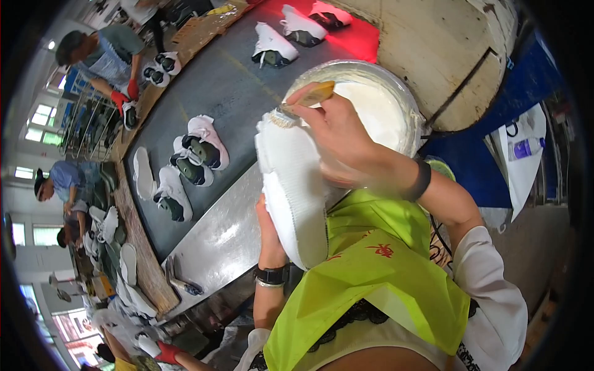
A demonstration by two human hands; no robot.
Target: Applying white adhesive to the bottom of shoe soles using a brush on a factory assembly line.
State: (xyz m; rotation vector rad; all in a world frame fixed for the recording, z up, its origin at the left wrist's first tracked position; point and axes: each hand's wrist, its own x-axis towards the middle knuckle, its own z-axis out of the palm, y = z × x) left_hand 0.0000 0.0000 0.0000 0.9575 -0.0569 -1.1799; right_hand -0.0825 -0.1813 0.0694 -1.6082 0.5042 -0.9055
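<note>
My left hand (270, 235) grips a white shoe sole (296, 191) along its left side, the sole tilted upright in front of me. Its face is ribbed and its edge is jagged near the top. My right hand (337, 127) is closed round the yellowish handle of a brush (283, 117), whose bristles touch the far end of the sole. Part of the right hand is blurred. Just beyond that hand is a round metal basin (413, 117) with creamy white liquid inside, its rim crusted with residue.
A dark conveyor belt (229, 99) carries several white-and-green shoes (173, 193) and a loose sole (144, 173). A metal ledge (216, 226) runs along its near side, with a hand tool (181, 278) on it. People work to the left, one wearing red gloves (127, 96).
</note>
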